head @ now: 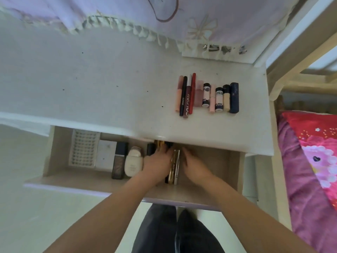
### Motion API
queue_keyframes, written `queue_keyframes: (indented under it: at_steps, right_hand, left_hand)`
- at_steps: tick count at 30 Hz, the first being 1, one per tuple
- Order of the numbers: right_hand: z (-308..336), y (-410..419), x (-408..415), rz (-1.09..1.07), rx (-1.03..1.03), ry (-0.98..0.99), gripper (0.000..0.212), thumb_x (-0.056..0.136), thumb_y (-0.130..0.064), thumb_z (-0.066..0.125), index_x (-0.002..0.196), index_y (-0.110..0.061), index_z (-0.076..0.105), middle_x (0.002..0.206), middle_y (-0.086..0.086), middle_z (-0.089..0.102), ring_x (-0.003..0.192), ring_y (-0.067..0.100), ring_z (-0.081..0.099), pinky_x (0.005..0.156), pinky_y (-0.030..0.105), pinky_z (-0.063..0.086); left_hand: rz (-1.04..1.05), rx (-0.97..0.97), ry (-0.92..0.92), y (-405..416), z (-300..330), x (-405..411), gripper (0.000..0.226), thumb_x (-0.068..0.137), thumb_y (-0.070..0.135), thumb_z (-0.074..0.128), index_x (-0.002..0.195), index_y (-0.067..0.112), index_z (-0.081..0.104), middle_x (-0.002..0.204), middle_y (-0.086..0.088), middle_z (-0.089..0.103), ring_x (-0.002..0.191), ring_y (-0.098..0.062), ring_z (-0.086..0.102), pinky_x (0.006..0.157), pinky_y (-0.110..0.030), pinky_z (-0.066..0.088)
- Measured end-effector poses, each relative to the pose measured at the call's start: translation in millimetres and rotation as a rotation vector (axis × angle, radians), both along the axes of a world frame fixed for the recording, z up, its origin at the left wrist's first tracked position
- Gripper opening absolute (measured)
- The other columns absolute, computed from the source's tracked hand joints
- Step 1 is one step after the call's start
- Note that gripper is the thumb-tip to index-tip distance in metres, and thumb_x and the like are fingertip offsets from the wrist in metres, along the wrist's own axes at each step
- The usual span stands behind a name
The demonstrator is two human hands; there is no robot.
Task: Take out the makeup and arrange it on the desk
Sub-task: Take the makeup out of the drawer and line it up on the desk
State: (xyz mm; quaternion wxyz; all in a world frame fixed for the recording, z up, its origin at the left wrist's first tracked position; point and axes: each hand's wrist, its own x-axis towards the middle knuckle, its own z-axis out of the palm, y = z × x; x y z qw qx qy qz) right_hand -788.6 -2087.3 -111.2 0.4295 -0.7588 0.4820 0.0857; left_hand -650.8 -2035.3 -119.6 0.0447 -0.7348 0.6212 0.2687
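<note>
Tubes [174,166] between hands (inside open drawer [209,181])

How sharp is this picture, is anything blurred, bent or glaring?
Head view: light is soft and even, no glare; the row of makeup on the desk is fairly sharp, some labels readable; both hands, left and right, smear with motion in the drawer; the wide lens bows the desk edge.

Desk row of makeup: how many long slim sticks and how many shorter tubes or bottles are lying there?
Long slim sticks: 4
Shorter tubes or bottles: 7
Total in the row on the desk: 11
</note>
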Motion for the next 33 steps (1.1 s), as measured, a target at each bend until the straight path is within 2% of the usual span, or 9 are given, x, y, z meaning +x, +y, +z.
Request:
queue_keyframes:
  at_steps: [2,6,8,10,14,18,21,27,33]
  right_hand:
    - [-8.5,-3.4,7.9,0.030,-0.030,0.017,0.052,0.098,-0.018,0.037,0.148,-0.016,0.024,0.146,0.017,0.034,0.130,0.032,0.040,0.107,0.034,0.035]
    - [-3.6,-1.1,6.9,0.029,-0.086,0.045,0.036,0.098,-0.015,0.038,0.134,-0.010,0.039,0.130,0.020,0.047,0.114,0.034,0.052,0.091,0.034,0.042]
    - [6.3,5.5,0.7,0.003,-0.123,-0.002,0.029,0.099,-0.018,0.039,0.127,-0.011,0.042,0.117,0.018,0.058,0.101,0.033,0.059,0.083,0.039,0.048]
    - [22.7,16.8,-7.2,0.034,-0.157,-0.061,0.023,0.099,-0.021,0.041,0.120,-0.014,0.045,0.105,0.012,0.064,0.091,0.029,0.062,0.077,0.042,0.052]
    - [69.8,27.8,-21.2,0.117,-0.320,-0.199,0.013,0.098,-0.027,0.045,0.108,-0.021,0.050,0.094,-0.008,0.057,0.078,0.009,0.053,0.066,0.023,0.041]
    - [136.1,-20.2,-1.3,0.000,-0.413,-0.376,0.019,0.095,-0.028,0.050,0.110,-0.018,0.056,0.090,-0.010,0.058,0.080,0.005,0.056,0.073,0.018,0.046]
    - [162.7,-77.6,38.2,-0.121,-0.479,-0.435,0.012,0.095,-0.025,0.051,0.101,-0.015,0.056,0.077,-0.011,0.055,0.068,0.004,0.053,0.065,0.016,0.042]
    - [140.1,-161.5,102.4,-0.154,-0.518,-0.126,0.022,0.097,-0.030,0.045,0.102,-0.011,0.055,0.084,0.006,0.062,0.084,0.027,0.058,0.077,0.037,0.044]
    - [116.7,-179.2,108.8,-0.087,-0.636,0.061,0.025,0.099,-0.031,0.042,0.104,-0.013,0.058,0.097,0.007,0.065,0.093,0.026,0.057,0.083,0.039,0.044]
  left_hand:
    - [-0.019,0.055,-0.070,-5.5,0.8,-9.7,0.060,0.095,0.017,0.041,0.149,0.024,0.016,0.147,-0.012,0.024,0.134,-0.031,0.033,0.083,-0.046,0.049]
    - [0.062,-0.013,-0.073,-4.4,17.5,-18.9,0.043,0.097,0.017,0.041,0.139,0.018,0.031,0.138,-0.011,0.035,0.122,-0.029,0.043,0.074,-0.039,0.042]
    - [0.108,-0.112,0.028,5.2,22.2,-18.8,0.034,0.097,0.021,0.042,0.131,0.018,0.039,0.129,-0.006,0.046,0.109,-0.025,0.054,0.069,-0.032,0.038]
    - [0.168,-0.151,0.237,20.1,32.9,-18.4,0.030,0.096,0.020,0.045,0.127,0.019,0.042,0.122,-0.002,0.055,0.100,-0.019,0.058,0.074,-0.027,0.045]
    - [0.165,-0.294,0.410,45.3,67.8,-1.6,0.030,0.095,0.018,0.050,0.125,0.020,0.049,0.118,0.005,0.057,0.104,-0.009,0.054,0.090,-0.021,0.044]
    - [0.278,-0.644,0.532,11.7,129.2,39.6,0.025,0.091,0.015,0.059,0.111,0.028,0.053,0.094,0.018,0.057,0.082,0.004,0.057,0.071,-0.012,0.048]
    - [0.409,-0.652,0.612,-49.8,159.4,74.1,0.018,0.091,0.016,0.059,0.107,0.024,0.059,0.083,0.018,0.058,0.072,0.003,0.056,0.067,-0.012,0.047]
    - [0.448,-0.517,0.648,-145.9,134.8,111.5,0.014,0.091,0.025,0.058,0.104,0.024,0.063,0.072,0.009,0.058,0.061,-0.009,0.056,0.064,-0.024,0.048]
    - [0.447,-0.388,0.641,-182.5,112.3,104.3,0.021,0.092,0.025,0.057,0.110,0.016,0.063,0.078,0.004,0.061,0.060,-0.013,0.058,0.071,-0.033,0.054]
